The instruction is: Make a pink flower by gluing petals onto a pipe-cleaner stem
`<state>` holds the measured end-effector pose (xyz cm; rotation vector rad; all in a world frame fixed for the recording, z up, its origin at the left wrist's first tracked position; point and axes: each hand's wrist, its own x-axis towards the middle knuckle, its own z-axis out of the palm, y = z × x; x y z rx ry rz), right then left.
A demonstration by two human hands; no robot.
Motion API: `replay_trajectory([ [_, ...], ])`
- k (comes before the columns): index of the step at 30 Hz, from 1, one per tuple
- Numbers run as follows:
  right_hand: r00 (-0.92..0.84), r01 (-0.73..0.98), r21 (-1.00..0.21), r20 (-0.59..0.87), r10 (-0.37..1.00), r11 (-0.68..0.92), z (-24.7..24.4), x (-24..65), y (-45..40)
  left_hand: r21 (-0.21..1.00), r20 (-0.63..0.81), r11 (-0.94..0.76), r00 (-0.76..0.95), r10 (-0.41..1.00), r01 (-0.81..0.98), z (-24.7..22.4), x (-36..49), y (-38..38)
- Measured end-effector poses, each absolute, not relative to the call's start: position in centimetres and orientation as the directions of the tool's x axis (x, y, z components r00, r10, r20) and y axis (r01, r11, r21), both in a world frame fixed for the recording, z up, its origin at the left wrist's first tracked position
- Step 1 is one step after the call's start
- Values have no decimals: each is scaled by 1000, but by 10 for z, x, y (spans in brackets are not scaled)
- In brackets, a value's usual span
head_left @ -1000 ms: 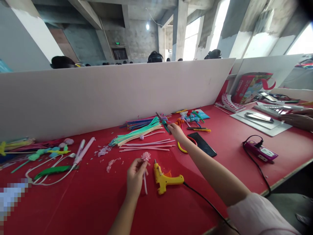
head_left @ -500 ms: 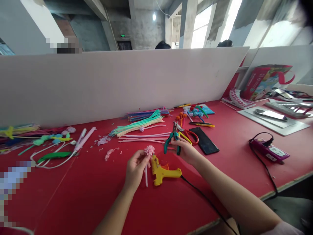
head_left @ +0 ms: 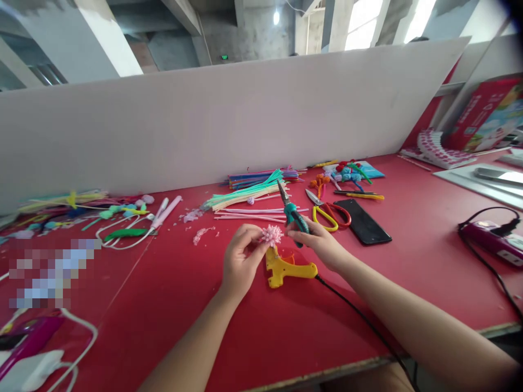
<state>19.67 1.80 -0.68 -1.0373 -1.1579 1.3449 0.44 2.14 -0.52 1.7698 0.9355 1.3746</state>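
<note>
A pink pipe-cleaner flower is pinched between the thumb and fingers of my left hand. My right hand grips teal-handled pliers, their jaws pointing up and away from me and looking closed. The right fingertips are close to the flower's right side; whether they touch it I cannot tell. Just below the flower, a yellow glue gun lies on the red table, its black cord running toward the front edge. Scissors with red and yellow handles lie beyond my right hand, beside a black phone.
Bundled pipe cleaners lie ahead, with loose pink stems in front. Pink scraps are nearby. A pink stick-shaped tool with a white cord lies left. A purple power box sits right. A white partition stands behind.
The pliers have turned from spread handles to a closed-handled grip, and my right hand has come closer to the flower. The flower is tilted more toward me. The camera view has shifted.
</note>
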Motion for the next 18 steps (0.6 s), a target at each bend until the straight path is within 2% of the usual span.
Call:
replay_trajectory([
  [4,-222,-252,-967,28,975,-29,5,198,16,937,338,-350,195,921,26,8,5,17],
  [8,-311,-277,-959,30,950,-60,20,196,15,929,318,-355,266,910,103,25,0,16],
  [10,-303,-222,-974,36,952,-33,24,193,12,883,367,-433,309,877,180,26,-2,16],
  [14,-209,-18,-989,145,967,145,20,185,3,707,512,-621,362,779,338,13,-5,12],
  [18,-212,61,-973,203,956,221,11,181,-8,618,572,-681,370,732,392,-3,-6,7],
])
